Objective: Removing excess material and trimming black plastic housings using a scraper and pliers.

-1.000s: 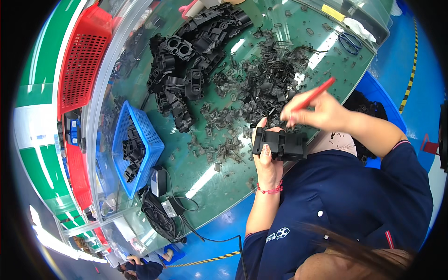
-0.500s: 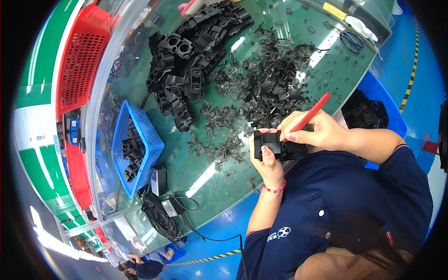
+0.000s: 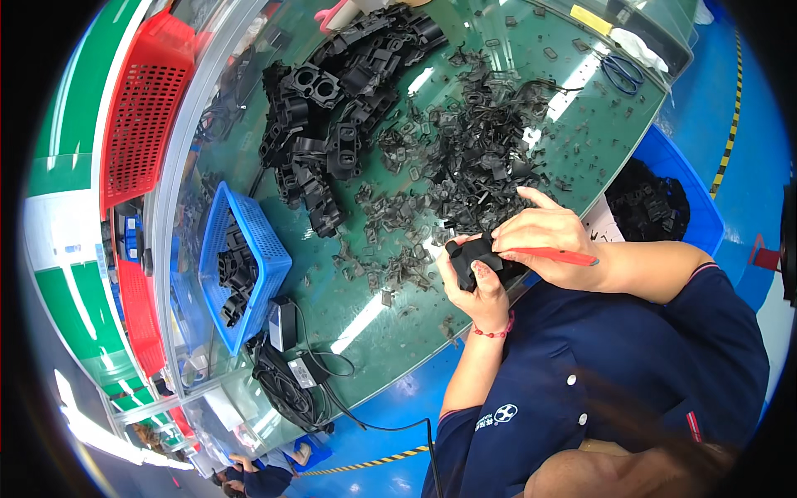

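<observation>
My left hand (image 3: 480, 297) is closed round a black moulded plastic part (image 3: 471, 256), with the thumb pressed on its near face. In my right hand (image 3: 552, 234) lies a red pen-shaped tool (image 3: 554, 256), its handle end pointing right. The tool's working tip is hidden by the fingers and the part. My right fingertips meet the part's right side, while one finger sticks out away from the others. Just beyond both hands spreads a heap of black plastic scraps (image 3: 477, 162) on the green table (image 3: 398, 336).
Black moulded parts (image 3: 320, 124) are piled at the far left of the table. A blue basket (image 3: 278, 264) holding more parts stands left, beside a cable bundle (image 3: 282, 386). Blue-handled scissors (image 3: 621, 75) lie far right. A blue bin (image 3: 706, 220) with black pieces sits beyond the right edge.
The red tool has swung from pointing up and away to lying nearly level, pointing right. My right hand has turned over with it. The black part has tilted and shifted slightly in my left hand.
</observation>
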